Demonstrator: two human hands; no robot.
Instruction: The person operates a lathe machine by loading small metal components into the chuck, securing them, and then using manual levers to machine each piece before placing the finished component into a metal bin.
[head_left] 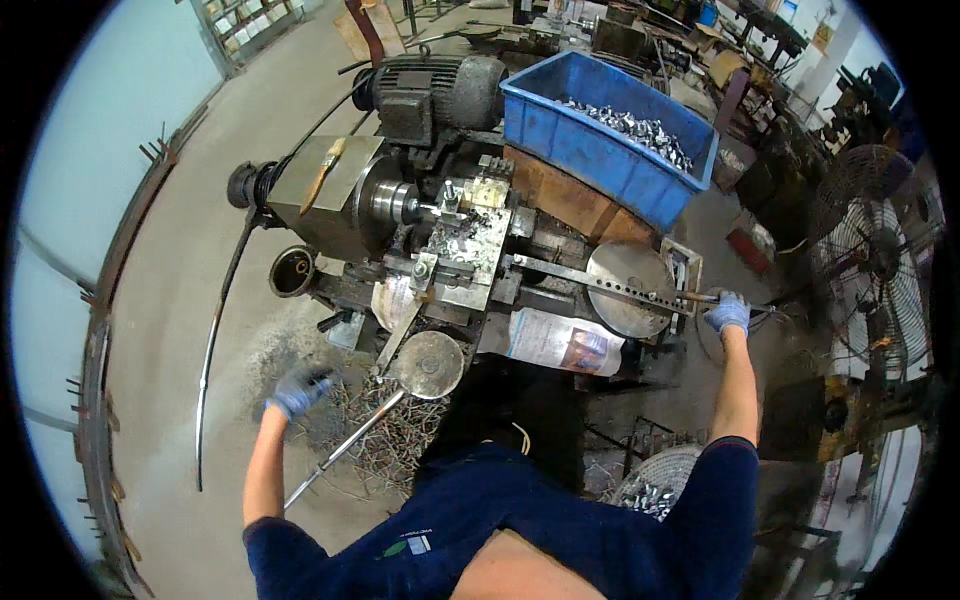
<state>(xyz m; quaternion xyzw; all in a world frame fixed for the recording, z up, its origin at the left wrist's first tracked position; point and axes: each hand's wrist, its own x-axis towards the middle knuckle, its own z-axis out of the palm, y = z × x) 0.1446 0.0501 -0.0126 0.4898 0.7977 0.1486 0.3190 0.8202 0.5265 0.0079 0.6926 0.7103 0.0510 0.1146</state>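
1. Spreading under everything: a dusty grey concrete floor point(165, 330), with a pale blue wall point(130, 100) to my left and a round wire-caged fan point(885, 270) to my right.
2. One grimy steel lathe point(392, 204), its carriage strewn with dark chips; behind it, a ribbed, cylindrical motor point(430, 95).
3. One white printed sheet point(545, 338) with a coloured picture, at the lathe's near side; lettering too small for me to read.
4. One navy cloth shirt point(490, 510), mine, bearing a small green-and-white emblem.
5. One flat steel bar with drilled holes point(560, 271), running from the carriage across a round, dull metal disc point(630, 318).
6. My right hand point(729, 313), blue-grey glove: fingers clenched around the bar's slim outer handle point(695, 297).
7. My left hand point(300, 391), gloved, blurred, beside a tangle of thin metal turnings point(385, 435); I cannot tell whether its fingers grasp anything.
8. One rectangular blue plastic crate point(590, 150), heaped with small shiny metal pieces point(640, 130).
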